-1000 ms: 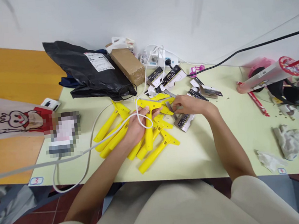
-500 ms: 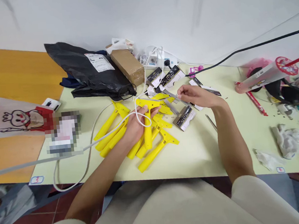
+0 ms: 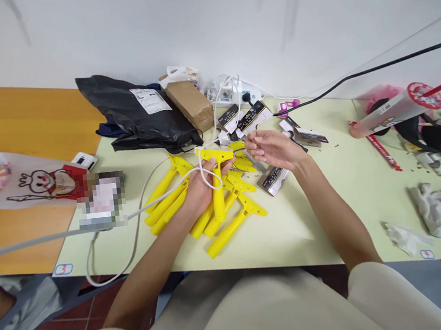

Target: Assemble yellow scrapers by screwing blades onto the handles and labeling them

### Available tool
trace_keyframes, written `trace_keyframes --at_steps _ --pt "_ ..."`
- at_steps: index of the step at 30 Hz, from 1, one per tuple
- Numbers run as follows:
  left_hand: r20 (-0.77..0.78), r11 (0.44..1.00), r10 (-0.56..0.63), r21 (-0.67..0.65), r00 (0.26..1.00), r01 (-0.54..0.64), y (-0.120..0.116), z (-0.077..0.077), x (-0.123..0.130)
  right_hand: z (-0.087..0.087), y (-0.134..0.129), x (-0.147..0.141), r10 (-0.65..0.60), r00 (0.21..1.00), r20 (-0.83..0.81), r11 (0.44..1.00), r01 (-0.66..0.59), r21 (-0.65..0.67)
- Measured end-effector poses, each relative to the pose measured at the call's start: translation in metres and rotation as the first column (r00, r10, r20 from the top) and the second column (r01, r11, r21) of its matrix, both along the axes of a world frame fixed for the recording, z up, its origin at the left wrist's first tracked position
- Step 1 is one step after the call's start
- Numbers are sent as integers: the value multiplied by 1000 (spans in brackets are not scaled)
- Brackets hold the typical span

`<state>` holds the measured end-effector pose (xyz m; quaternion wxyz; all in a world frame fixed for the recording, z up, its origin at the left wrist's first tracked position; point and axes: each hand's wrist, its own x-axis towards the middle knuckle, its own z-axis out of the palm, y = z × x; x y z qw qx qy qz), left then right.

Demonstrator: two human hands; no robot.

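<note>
A yellow scraper handle [image 3: 219, 203] with a wide T-shaped head is held in my left hand [image 3: 200, 192], head pointing away from me. My right hand [image 3: 277, 147] is just right of that head, palm partly turned up, fingers curled together. Whatever lies between those fingertips is too small to make out. More yellow scrapers [image 3: 228, 236] lie in a pile under and around my left hand. Yellow head pieces [image 3: 244, 163] lie beyond the held one. A small black-and-white box [image 3: 273, 181] sits below my right hand. A white cable [image 3: 161, 196] loops over my left hand and the scraper.
Black-and-white boxes [image 3: 254, 118], a power strip [image 3: 227, 95], a brown carton [image 3: 190, 105] and a black plastic parcel [image 3: 132, 116] line the wall side. At left lies a blurred phone-like object [image 3: 104, 201]. A drink cup [image 3: 392, 110] and crumpled plastic bags [image 3: 432, 211] are at right.
My right hand has moved slightly left, towards the scraper head, and its palm has turned upward. My left hand keeps its hold on the scraper. The whole view has shifted slightly.
</note>
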<state>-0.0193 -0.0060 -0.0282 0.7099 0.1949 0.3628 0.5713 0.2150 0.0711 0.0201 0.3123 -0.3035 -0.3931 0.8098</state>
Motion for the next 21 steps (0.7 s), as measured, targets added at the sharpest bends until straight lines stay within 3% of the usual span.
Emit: trace_keyframes --at_steps 2,4,6,8,11,14,17,21 --pt "5 1000 8 8 1000 -8 1 -3 -1 -8 0 -2 -35 989 145 996 23 83" --pt "3 1000 19 11 1000 -19 1 -5 -2 -17 0 -6 -120 918 378 956 4 295" --pt "-8 999 34 17 999 -34 3 -5 -2 -27 -1 -10 -202 785 586 835 -175 522" --pt "-13 998 50 31 999 -50 3 -4 -2 -34 -2 -16 -236 661 713 675 -416 609" --pt "-15 997 67 38 998 -66 3 -2 -2 -36 -2 -25 -253 546 799 513 -624 589" --pt "-20 998 64 26 998 -64 3 0 -1 -33 -2 -30 -285 458 842 423 -728 539" --pt "-15 998 56 40 998 -55 2 1 -1 -31 -3 -32 -296 396 869 373 -790 487" --pt "-15 998 57 42 998 -57 2 2 -2 -33 -4 -31 -292 373 881 360 -810 463"
